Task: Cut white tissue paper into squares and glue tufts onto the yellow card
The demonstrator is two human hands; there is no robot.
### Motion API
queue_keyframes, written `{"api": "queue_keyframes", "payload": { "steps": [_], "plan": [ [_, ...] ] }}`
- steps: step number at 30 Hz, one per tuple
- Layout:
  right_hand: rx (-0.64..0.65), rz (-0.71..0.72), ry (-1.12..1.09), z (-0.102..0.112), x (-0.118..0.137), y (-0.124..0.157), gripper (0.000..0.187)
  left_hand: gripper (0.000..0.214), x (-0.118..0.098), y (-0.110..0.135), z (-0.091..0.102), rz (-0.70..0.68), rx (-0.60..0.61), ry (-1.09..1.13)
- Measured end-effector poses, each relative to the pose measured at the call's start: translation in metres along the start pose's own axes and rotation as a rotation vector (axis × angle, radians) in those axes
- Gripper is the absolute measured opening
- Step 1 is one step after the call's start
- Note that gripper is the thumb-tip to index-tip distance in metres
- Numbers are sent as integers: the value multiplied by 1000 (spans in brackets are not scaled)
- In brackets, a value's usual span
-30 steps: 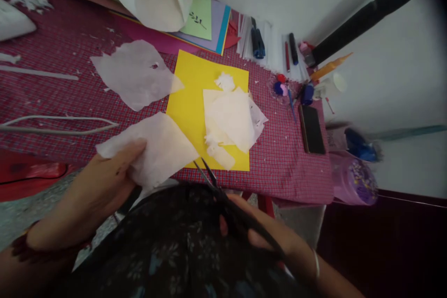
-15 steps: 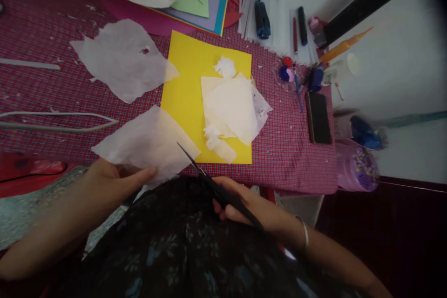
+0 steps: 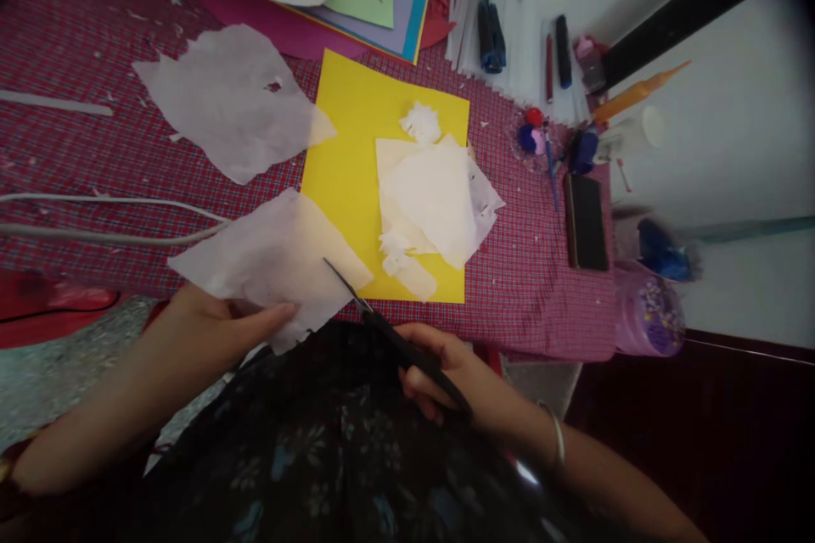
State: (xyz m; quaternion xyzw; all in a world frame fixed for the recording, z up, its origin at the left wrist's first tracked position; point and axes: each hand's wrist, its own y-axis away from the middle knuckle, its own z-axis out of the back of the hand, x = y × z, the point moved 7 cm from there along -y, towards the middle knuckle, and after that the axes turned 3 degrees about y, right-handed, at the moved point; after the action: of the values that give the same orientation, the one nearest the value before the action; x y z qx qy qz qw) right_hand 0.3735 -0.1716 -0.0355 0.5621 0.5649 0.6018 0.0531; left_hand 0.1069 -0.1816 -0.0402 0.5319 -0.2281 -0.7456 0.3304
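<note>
Two bare hands are working at a red checked tablecloth. The left hand, at 8 o'clock from mid-view, is pinching a white tissue sheet, thumb resting on top, fingers hiding underneath. Lying toward 9 o'clock, that sheet is looking thin and translucent; it is picking up a warm tint where it is overlapping the yellow paper, and it is showing soft creases, pointed left and right corners and a ragged lower edge. At 5 o'clock the right hand is curling closed around the black handles of a pair of scissors. One blade is pointing toward 10 o'clock across the sheet; how far the blades are parting, I cannot tell. Another torn tissue sheet, with a small hole, is lying at 10 o'clock.
</note>
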Motion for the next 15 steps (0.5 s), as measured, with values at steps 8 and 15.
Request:
{"api": "queue_keyframes", "payload": {
  "steps": [8, 15],
  "plan": [
    [173, 110, 55, -4, 19, 13, 68, 52, -5, 5, -10, -12, 78, 226],
    [169, 81, 15, -4, 10, 18, 68, 51, 9, 24, -42, 72, 190, 332]
  ]
}}
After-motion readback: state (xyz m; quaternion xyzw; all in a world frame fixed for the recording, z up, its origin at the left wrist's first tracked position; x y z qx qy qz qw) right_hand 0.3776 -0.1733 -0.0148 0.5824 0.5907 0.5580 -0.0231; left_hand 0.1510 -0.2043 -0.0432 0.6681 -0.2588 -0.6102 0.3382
